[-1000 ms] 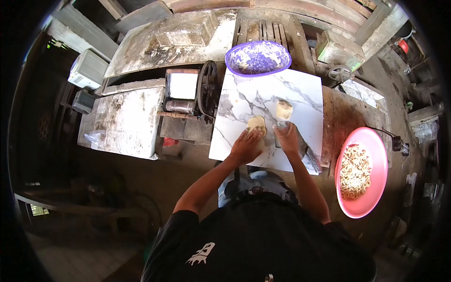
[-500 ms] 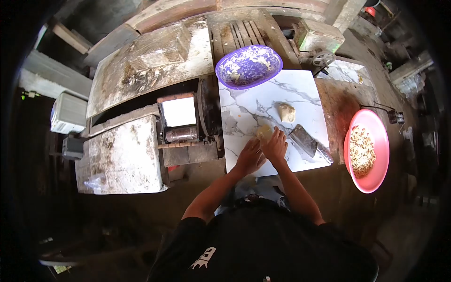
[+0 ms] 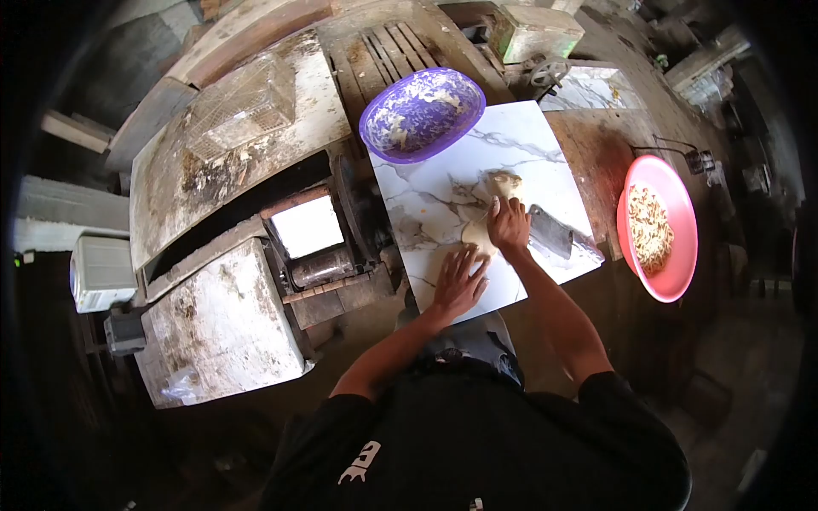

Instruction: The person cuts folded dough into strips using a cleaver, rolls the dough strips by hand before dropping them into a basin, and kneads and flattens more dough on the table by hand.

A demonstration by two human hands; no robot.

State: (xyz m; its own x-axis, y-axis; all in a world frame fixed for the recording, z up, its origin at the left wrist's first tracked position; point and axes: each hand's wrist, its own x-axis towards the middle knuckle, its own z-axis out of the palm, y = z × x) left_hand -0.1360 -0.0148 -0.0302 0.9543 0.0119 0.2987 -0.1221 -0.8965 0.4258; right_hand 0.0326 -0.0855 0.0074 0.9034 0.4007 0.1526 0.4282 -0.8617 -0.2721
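A pale, flattened piece of dough lies on the marble-patterned board. My left hand rests flat at its near edge, fingers stretched and slightly apart. Over the right side of the dough is my right hand, fingers extended forward and covering part of it. Just beyond those fingertips sits a second dough lump. A broad dark metal blade, like a cleaver or scraper, lies right of my right hand.
A purple basin smeared with dough stands at the board's far left corner. Right of the board is a pink basin holding pale, strip-like pieces. A roller machine stands on the left, beside stained worktops. A wire basket sits farther back.
My right hand has moved forward and right, away from my left, near the far lump. The dough piece shows wider between my hands. The whole view has turned and shifted.
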